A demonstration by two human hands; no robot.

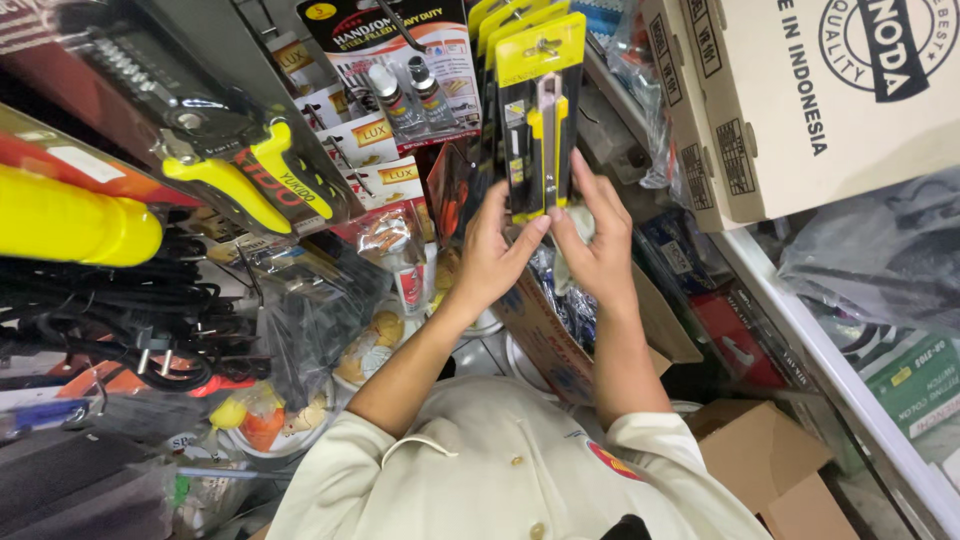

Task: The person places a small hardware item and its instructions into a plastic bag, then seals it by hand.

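Observation:
A utility knife in a yellow and black blister card hangs at the front of a row of like cards. My left hand pinches the card's lower left edge with thumb and fingers. Against the lower right edge rests my right hand, fingers stretched upward along the pack. Both hands are raised in front of me, cream sleeves showing below.
Yellow-handled pliers in a pack hang at upper left, above black cables. Glue tube cards hang beside the knives. A large cardboard box sits on a shelf at right; an open carton lies below.

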